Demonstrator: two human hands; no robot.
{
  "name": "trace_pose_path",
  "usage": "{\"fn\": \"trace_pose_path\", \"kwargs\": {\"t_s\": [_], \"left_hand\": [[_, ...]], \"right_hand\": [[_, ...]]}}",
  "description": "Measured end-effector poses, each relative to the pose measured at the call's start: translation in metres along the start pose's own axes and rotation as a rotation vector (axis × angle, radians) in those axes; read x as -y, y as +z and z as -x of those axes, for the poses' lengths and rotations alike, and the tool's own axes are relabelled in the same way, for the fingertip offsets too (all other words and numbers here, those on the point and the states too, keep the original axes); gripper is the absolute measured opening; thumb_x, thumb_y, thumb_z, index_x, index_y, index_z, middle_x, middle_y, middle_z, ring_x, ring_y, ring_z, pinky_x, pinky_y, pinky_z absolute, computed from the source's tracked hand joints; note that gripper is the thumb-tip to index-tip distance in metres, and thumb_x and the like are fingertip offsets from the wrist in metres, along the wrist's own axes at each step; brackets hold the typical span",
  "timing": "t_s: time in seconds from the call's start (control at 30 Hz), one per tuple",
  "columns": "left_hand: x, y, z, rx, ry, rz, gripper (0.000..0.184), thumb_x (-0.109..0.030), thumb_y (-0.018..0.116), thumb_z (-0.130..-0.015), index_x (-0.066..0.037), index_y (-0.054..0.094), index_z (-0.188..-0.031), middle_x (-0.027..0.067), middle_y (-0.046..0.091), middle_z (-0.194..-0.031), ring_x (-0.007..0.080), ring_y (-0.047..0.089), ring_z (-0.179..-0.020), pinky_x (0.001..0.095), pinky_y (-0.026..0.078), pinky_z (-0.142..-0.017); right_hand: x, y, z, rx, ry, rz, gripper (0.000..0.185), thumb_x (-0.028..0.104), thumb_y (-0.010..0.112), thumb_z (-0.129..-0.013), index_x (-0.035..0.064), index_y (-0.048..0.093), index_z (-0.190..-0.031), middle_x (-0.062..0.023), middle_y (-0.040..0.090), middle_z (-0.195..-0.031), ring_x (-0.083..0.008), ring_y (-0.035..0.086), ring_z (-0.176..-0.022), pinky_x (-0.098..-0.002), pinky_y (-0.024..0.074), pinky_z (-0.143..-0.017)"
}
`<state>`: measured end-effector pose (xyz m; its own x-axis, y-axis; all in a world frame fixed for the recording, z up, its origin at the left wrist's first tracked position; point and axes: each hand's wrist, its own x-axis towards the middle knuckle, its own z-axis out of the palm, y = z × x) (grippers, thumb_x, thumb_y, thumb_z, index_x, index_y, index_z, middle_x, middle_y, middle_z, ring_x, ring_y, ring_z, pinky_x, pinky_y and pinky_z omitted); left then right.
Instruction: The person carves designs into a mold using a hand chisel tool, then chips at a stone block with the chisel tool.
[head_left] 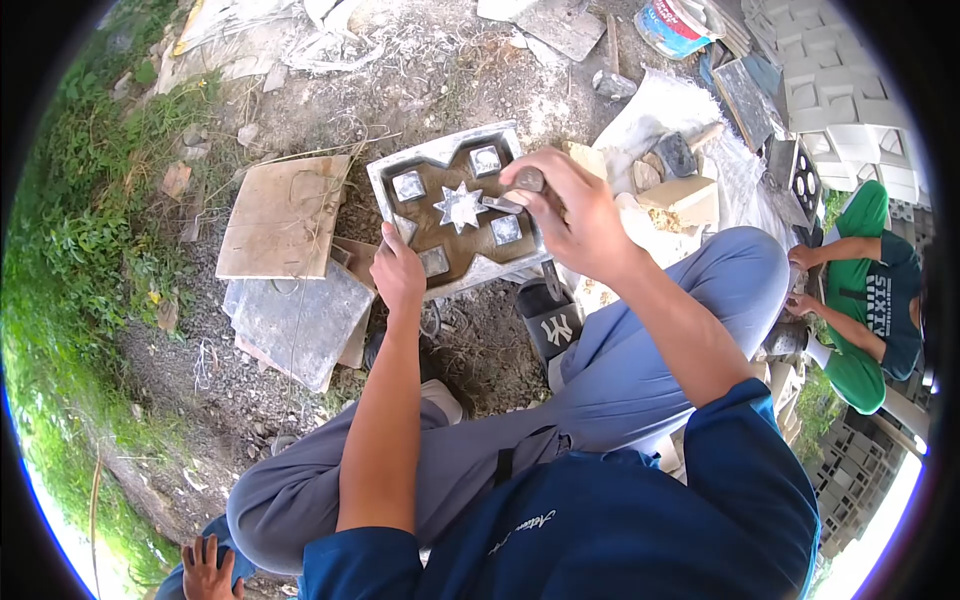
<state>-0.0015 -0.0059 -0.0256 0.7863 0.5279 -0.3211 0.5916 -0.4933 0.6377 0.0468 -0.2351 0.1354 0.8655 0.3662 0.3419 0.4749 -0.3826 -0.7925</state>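
Note:
A metal mould (pixel 458 256) lies tilted in front of my knees, with a star-shaped block (pixel 461 207) at its middle and several square blocks around it. My left hand (pixel 399 270) holds the mould's near left edge, the thumb pointing up. Above the mould's right side, my right hand (pixel 572 210) is wrapped round the round-ended handle of a tool (pixel 503 205), whose flat metal end points left toward the star. The fingers' undersides are hidden.
Left of the mould are a wooden board (pixel 285 222) and grey plates (pixel 300 320). Stones and blocks (pixel 690 198) lie on a white sack at right. A co-worker (pixel 880 290) sits at far right; another person's hand (pixel 208 570) is at bottom left. A paint bucket (pixel 678 25) stands behind.

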Motion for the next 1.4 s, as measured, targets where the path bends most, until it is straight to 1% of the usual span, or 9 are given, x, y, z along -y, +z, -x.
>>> {"fn": "trace_pose_path", "kwargs": {"t_s": [0.2, 0.3, 0.47, 0.53, 0.6, 0.7, 1.1, 1.33, 1.4], "left_hand": [[0.001, 0.0, -0.002, -0.005, -0.035, -0.003, 0.08, -0.057, 0.022, -0.107, 0.006, 0.071, -0.113, 0.0345, 0.068, -0.101, 0.0544, 0.061, -0.102, 0.0586, 0.045, -0.091], [0.0, 0.0, -0.002, 0.001, -0.031, 0.002, 0.08, -0.057, 0.023, -0.106, 0.006, 0.071, -0.113, 0.0345, 0.068, -0.101, 0.0547, 0.06, -0.103, 0.0589, 0.044, -0.092], [0.005, 0.001, -0.004, -0.011, 0.003, -0.008, 0.079, -0.056, 0.023, -0.106, 0.007, 0.072, -0.11, 0.0349, 0.068, -0.1, 0.0546, 0.061, -0.101, 0.0593, 0.044, -0.09], [0.004, 0.001, -0.004, 0.02, -0.015, -0.004, 0.08, -0.056, 0.022, -0.106, 0.007, 0.072, -0.109, 0.0348, 0.068, -0.099, 0.0548, 0.061, -0.1, 0.0595, 0.044, -0.089], [0.0, 0.001, 0.0, 0.007, -0.013, 0.012, 0.081, -0.057, 0.022, -0.106, 0.007, 0.072, -0.108, 0.0348, 0.068, -0.099, 0.0552, 0.061, -0.1, 0.0597, 0.044, -0.089], [-0.002, -0.001, -0.004, -0.009, -0.012, 0.011, 0.082, -0.057, 0.021, -0.106, 0.008, 0.071, -0.106, 0.0349, 0.068, -0.098, 0.0554, 0.06, -0.099, 0.0596, 0.044, -0.089], [0.003, 0.001, -0.001, -0.011, -0.013, 0.001, 0.08, -0.056, 0.023, -0.106, 0.008, 0.072, -0.105, 0.0355, 0.067, -0.099, 0.055, 0.061, -0.1, 0.0589, 0.044, -0.089], [0.007, 0.001, -0.003, 0.004, -0.014, -0.004, 0.079, -0.056, 0.024, -0.107, 0.007, 0.071, -0.11, 0.0351, 0.068, -0.101, 0.0542, 0.061, -0.102, 0.0586, 0.045, -0.09], [0.003, 0.001, -0.004, 0.018, -0.004, -0.014, 0.078, -0.056, 0.024, -0.107, 0.006, 0.071, -0.112, 0.0351, 0.068, -0.102, 0.0541, 0.061, -0.102, 0.0585, 0.045, -0.091]], "right_hand": [[0.002, -0.002, -0.005, -0.059, -0.05, 0.022, 0.023, -0.01, 0.06, -0.092, 0.0016, 0.063, -0.112, -0.012, 0.069, -0.1, -0.0186, 0.067, -0.086, -0.0286, 0.0524, -0.074], [-0.006, 0.006, -0.013, 0.1, 0.175, -0.023, 0.025, -0.01, 0.059, -0.093, 0.0027, 0.062, -0.115, -0.0113, 0.07, -0.097, -0.0202, 0.068, -0.084, -0.0316, 0.0537, -0.076], [-0.004, 0.01, -0.009, -0.116, 0.003, -0.048, 0.022, -0.006, 0.057, -0.097, 0.0041, 0.059, -0.116, -0.0102, 0.071, -0.098, -0.0174, 0.067, -0.084, -0.0304, 0.0525, -0.075], [-0.01, 0.011, -0.011, 0.014, 0.123, 0.007, 0.03, -0.007, 0.061, -0.091, -0.0008, 0.055, -0.12, -0.0179, 0.067, -0.091, -0.0324, 0.066, -0.071, -0.0387, 0.0525, -0.063], [-0.015, 0.012, -0.013, 0.043, 0.115, 0.051, 0.03, -0.007, 0.062, -0.091, -0.001, 0.055, -0.119, -0.018, 0.068, -0.092, -0.0322, 0.067, -0.072, -0.0385, 0.0527, -0.063], [-0.004, 0.013, -0.008, -0.162, -0.029, -0.081, 0.025, -0.01, 0.054, -0.095, 0.0046, 0.057, -0.115, -0.0113, 0.069, -0.096, -0.0168, 0.066, -0.077, -0.0305, 0.0521, -0.069], [-0.008, 0.008, -0.009, 0.033, 0.123, 0.088, 0.016, -0.005, 0.061, -0.095, 0.0034, 0.062, -0.109, -0.0046, 0.067, -0.087, -0.0091, 0.058, -0.066, -0.0247, 0.0484, -0.062], [-0.006, 0.008, -0.011, -0.201, 0.104, -0.097, 0.015, -0.002, 0.065, -0.095, 0.0039, 0.062, -0.109, -0.0032, 0.068, -0.088, -0.0068, 0.061, -0.067, -0.0243, 0.0504, -0.061], [-0.01, 0.005, -0.015, -0.121, 0.144, 0.028, 0.016, -0.002, 0.064, -0.096, 0.0039, 0.062, -0.111, -0.004, 0.068, -0.088, -0.0069, 0.06, -0.067, -0.024, 0.0509, -0.061]]}}
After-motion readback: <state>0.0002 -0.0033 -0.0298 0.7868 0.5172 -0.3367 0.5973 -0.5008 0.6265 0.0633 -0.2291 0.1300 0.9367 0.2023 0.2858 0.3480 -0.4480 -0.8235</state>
